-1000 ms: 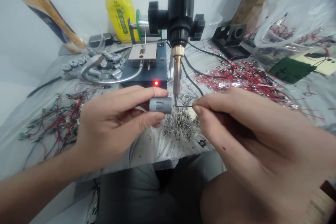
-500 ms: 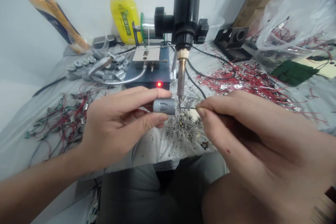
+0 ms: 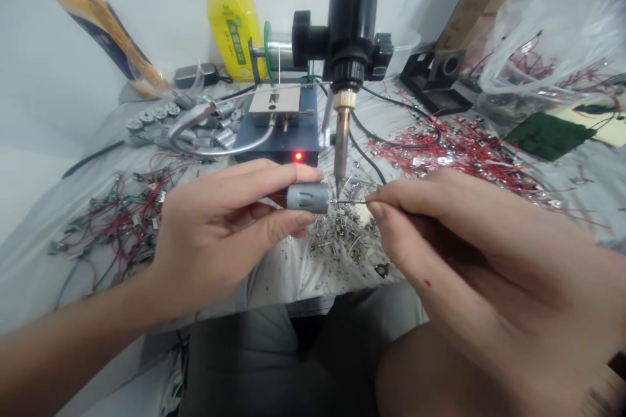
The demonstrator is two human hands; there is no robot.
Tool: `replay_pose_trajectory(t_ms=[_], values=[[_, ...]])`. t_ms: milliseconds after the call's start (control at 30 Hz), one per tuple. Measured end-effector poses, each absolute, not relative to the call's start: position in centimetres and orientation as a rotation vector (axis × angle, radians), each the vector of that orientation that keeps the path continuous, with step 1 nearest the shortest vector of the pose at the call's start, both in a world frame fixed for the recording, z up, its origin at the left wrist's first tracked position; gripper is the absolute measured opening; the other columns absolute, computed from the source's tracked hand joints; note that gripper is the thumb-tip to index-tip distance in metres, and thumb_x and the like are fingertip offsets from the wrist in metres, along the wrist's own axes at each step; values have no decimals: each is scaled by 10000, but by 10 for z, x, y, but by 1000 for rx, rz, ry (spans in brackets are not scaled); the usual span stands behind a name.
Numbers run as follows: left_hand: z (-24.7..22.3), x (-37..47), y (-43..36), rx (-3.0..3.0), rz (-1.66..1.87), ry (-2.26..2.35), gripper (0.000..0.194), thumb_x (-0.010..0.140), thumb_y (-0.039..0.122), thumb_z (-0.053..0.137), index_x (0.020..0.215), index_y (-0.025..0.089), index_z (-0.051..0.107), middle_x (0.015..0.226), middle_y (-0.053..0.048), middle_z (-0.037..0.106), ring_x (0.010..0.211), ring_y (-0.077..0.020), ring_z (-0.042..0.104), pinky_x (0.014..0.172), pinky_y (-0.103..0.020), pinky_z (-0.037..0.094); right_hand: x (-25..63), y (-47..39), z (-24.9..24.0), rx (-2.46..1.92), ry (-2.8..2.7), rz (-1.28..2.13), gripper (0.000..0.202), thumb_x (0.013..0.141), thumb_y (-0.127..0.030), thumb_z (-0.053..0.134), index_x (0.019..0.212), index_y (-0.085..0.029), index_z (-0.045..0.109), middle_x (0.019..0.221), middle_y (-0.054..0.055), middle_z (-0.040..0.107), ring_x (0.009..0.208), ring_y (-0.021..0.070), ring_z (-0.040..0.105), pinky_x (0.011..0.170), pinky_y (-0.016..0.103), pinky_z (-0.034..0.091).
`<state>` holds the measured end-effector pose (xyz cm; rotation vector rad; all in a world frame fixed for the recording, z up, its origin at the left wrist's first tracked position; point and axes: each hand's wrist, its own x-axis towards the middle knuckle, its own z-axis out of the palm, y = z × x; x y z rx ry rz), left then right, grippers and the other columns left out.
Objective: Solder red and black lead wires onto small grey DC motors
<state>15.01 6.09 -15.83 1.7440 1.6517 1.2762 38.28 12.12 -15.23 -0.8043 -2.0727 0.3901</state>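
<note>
Thumb and fingers of my left hand [image 3: 235,228] close around a small grey cylindrical motor [image 3: 308,198], its end facing right. My right hand [image 3: 440,241] pinches a thin dark wire [image 3: 353,202], which runs left to the end of the motor. Between the hands, a soldering iron [image 3: 343,137] points straight down from a black clamp; its tip is at the wire's end beside the motor. Whether tip and wire touch the motor's terminal is too small to tell.
Behind the hands stands a blue solder feeder [image 3: 278,133] with a red light and a solder spool [image 3: 287,52]. Grey motors [image 3: 195,124] are heaped left of it. Red wires [image 3: 460,150] lie in a pile at right, small wired parts [image 3: 117,228] at left. Solder debris [image 3: 342,238] litters the covered table.
The view has shifted slightly. Both hands keep their hold on the motor and the wire, and the wire's end stays at the iron's tip.
</note>
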Motion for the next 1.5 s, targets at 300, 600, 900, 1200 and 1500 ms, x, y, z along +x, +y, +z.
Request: replay_pose_trajectory(t_ms=[300,600,900,1200,1500], values=[[-160,146,62,1703,1290,1573,286,984,414,955,1251,470,871,1125,115,839,828,-90,775,699,-186,665,383,123,-158,-753,-2040,408,109,1071,-114,721,1029,-215,714,878,-20,728,739,85,662,645,267,481],[-161,148,62,1652,1269,1520,258,977,386,957,1221,428,883,1114,91,849,832,-110,789,677,-199,663,384,124,-164,-745,-2023,413,114,1081,-152,708,1062,-262,731,913,-11,755,738,113,669,612,285,493],[-161,150,63,1571,1304,1477,210,965,318,951,1164,357,896,922,74,841,705,-98,759,665,-173,640,388,128,-160,-745,-2075,473,112,1070,-141,711,1050,-250,729,909,-48,743,723,69,646,644,245,503],[-160,149,62,1515,1292,1446,171,964,307,938,1128,295,889,752,56,795,599,-96,726,602,-171,600,393,136,-163,-749,-2115,490,78,1085,-165,697,1092,-223,749,1047,-5,777,866,104,715,731,246,557],[-164,146,64,1347,1269,1379,197,934,328,952,1112,266,892,703,31,772,581,-118,720,575,-170,620,401,143,-169,-747,-2172,443,99,1096,-215,723,1171,-248,778,1238,13,786,1122,156,768,938,274,607]])
